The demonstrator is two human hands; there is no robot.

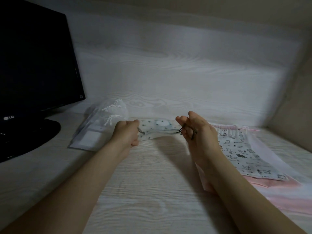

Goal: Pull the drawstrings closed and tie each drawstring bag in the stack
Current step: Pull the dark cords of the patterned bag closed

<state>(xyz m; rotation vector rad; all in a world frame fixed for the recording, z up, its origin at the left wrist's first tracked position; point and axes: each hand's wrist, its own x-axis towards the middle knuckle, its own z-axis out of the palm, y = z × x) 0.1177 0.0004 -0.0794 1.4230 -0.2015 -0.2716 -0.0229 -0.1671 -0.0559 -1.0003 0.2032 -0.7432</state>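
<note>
Holds dotted bag just above tabletop, long axis left to right; clamps its left end in curled left grip, pinches dark drawstring at right end with right grip

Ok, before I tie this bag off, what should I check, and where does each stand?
1. Left hand grips the left drawstring: ok.
2. Right hand holds the right drawstring: ok.
3. Spotted bag mouth cinched shut: cannot tell, blurred.
4. Knot tied: not ok, drawstrings held apart.
5. Cat-print bag lying ready on the right: ok.
</note>
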